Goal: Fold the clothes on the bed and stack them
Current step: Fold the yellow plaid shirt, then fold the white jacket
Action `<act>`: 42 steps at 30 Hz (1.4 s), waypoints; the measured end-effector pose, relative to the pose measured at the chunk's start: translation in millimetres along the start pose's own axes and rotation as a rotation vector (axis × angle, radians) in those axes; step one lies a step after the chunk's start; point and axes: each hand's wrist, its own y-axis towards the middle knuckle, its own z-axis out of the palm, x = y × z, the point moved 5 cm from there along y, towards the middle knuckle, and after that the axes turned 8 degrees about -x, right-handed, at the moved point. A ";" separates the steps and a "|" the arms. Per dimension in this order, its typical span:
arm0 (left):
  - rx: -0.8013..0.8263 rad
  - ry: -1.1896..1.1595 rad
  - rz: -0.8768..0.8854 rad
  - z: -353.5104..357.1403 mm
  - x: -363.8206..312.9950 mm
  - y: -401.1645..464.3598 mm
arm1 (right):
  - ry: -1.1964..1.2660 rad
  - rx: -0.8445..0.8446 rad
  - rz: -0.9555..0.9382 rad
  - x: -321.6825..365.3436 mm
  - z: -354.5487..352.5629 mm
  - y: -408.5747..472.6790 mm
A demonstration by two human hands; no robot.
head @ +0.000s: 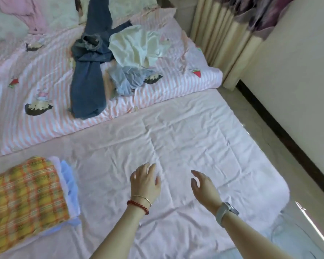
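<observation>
Pale pink sheet (185, 139) wrinkled; striped quilt (36, 116) beyond; curtain (223, 30) right.

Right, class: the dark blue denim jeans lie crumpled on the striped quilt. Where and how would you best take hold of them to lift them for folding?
Grip the near leg end of the dark blue denim jeans, coming from the front edge of the pink striped quilt. That leg lies straight, pointing toward the open left hand and right hand, clear of the cream garment.
</observation>
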 end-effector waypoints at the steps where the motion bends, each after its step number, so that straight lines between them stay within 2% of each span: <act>1: 0.014 -0.002 0.020 10.0 -31.4 4.2 | -0.002 -0.015 0.018 -24.8 -21.1 5.8; 6: 0.067 -0.004 0.205 44.4 -173.3 22.4 | 0.003 -0.099 0.141 -128.8 -114.0 17.3; 13: 0.125 0.015 0.470 78.9 -320.4 36.5 | 0.019 -0.254 0.320 -225.3 -204.1 -0.4; 20: 0.166 0.012 0.591 122.5 -448.9 36.9 | 0.075 -0.282 0.402 -329.5 -275.9 7.0; 28: 0.125 0.009 0.426 179.7 -586.7 53.8 | 0.093 -0.226 0.312 -460.7 -368.7 66.6; 33: 0.142 -0.013 0.428 191.0 -669.0 60.1 | 0.087 -0.213 0.312 -515.6 -425.1 94.7; 39: 0.060 -0.110 0.299 172.0 -700.9 90.5 | 0.084 -0.124 0.214 -519.9 -465.7 150.2; 42: 0.002 -0.113 0.237 154.7 -701.7 128.6 | 0.046 -0.138 0.141 -504.8 -495.4 196.8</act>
